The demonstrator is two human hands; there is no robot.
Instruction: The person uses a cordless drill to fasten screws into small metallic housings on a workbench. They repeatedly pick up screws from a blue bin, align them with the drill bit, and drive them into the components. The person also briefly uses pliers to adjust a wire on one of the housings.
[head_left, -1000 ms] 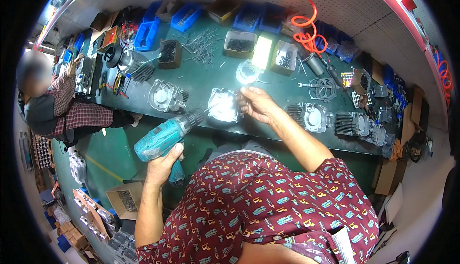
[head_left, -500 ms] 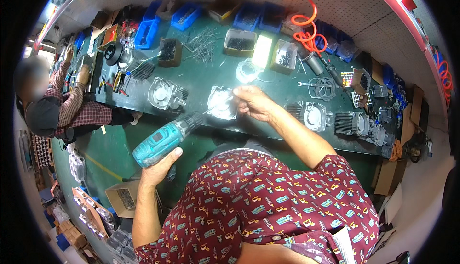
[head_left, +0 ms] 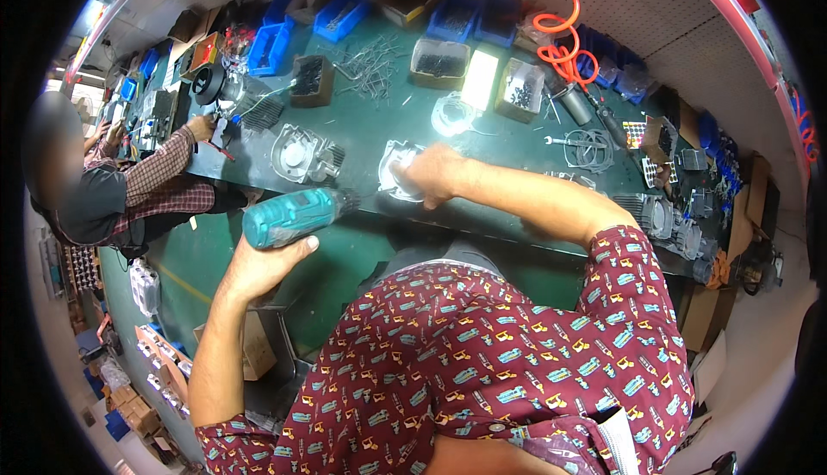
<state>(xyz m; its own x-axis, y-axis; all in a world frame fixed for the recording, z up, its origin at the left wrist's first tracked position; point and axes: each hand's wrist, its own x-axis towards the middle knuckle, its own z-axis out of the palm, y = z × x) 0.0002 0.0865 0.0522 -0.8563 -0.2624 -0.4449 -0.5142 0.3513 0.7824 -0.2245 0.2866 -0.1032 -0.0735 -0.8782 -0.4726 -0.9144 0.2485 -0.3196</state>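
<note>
My left hand [head_left: 265, 266] is wrapped around a teal cordless drill [head_left: 289, 218] at the near edge of the bench. The drill lies almost level, its dark chuck toward the right, just short of a round silver metal housing [head_left: 392, 158]. Over the right side of that housing is my right hand [head_left: 435, 173], back of the hand up. Its fingers are blurred and partly hidden, so whether they grip anything does not show. To the left rests a second metal housing with fins [head_left: 297, 155].
Boxes of dark screws [head_left: 439, 62], blue bins [head_left: 342, 15] and a pile of wire-like pieces [head_left: 369, 66] line the back. A coiled orange hose [head_left: 564, 27] hangs at right, near more finned housings [head_left: 659, 217]. At left, a co-worker's hand [head_left: 201, 127] reaches onto the bench.
The drill has swung to a flatter angle and its tip has backed off the housing. My right hand has come across over the housing. At left, the co-worker's arm has stretched toward the bench.
</note>
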